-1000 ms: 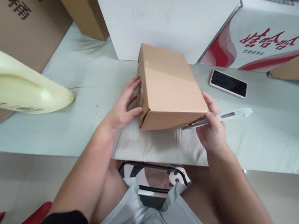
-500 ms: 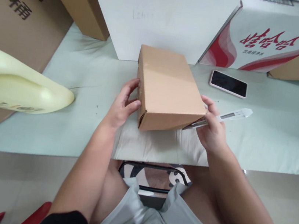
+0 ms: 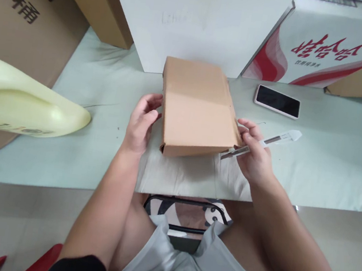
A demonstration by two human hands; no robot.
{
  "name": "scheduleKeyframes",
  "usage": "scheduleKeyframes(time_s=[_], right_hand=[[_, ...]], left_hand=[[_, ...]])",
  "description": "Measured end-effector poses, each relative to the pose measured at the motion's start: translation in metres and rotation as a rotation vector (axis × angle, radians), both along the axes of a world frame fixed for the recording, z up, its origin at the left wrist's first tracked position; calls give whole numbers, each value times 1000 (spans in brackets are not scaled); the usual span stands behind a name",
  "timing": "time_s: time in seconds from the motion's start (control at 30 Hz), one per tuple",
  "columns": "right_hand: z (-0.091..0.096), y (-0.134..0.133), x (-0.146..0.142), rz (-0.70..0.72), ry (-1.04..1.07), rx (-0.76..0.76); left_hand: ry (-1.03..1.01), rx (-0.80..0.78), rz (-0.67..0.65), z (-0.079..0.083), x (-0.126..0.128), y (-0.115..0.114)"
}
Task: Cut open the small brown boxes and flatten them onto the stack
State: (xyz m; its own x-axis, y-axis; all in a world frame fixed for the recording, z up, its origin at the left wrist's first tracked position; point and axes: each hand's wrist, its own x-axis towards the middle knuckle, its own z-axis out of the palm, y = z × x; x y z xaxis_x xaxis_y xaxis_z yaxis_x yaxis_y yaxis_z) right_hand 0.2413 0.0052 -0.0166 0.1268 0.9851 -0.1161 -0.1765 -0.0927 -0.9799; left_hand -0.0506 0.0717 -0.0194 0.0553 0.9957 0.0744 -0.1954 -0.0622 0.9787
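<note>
A closed brown cardboard box (image 3: pixel 201 107) sits slightly turned in front of me, its near left corner a little split. Beside its left wall is my left hand (image 3: pixel 141 123), open, with loosely bent fingers; the fingertips are at the box edge, and contact is hard to make out. My right hand (image 3: pixel 254 152) is closed around a pale utility knife (image 3: pixel 281 138), whose metal end points left along the box's near right corner. The fingers of that hand also touch this corner.
Behind the box stand a large white panel or box (image 3: pixel 197 16) and a white-and-red carton (image 3: pixel 320 52). A phone (image 3: pixel 277 101) lies at the right. On the left are a pale yellow bottle (image 3: pixel 31 101) and a big cardboard box (image 3: pixel 27 33). The table edge (image 3: pixel 59 189) is near my legs.
The cardboard box has tipped flatter and shifted slightly left. My left hand has moved left, off its grip on the box side. My right hand, with the knife, has barely moved.
</note>
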Motion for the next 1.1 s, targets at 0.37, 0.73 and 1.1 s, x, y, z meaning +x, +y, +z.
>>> scheduleKeyframes(time_s=[0.37, 0.73, 1.1], right_hand=[[-3, 0, 1, -46, -9, 3], [-2, 1, -1, -91, 17, -14], [0, 1, -4, -99, 28, -16]], left_hand=[[195, -232, 159, 1, 6, 6], [247, -388, 111, 0, 7, 4], [291, -388, 194, 8, 13, 3]])
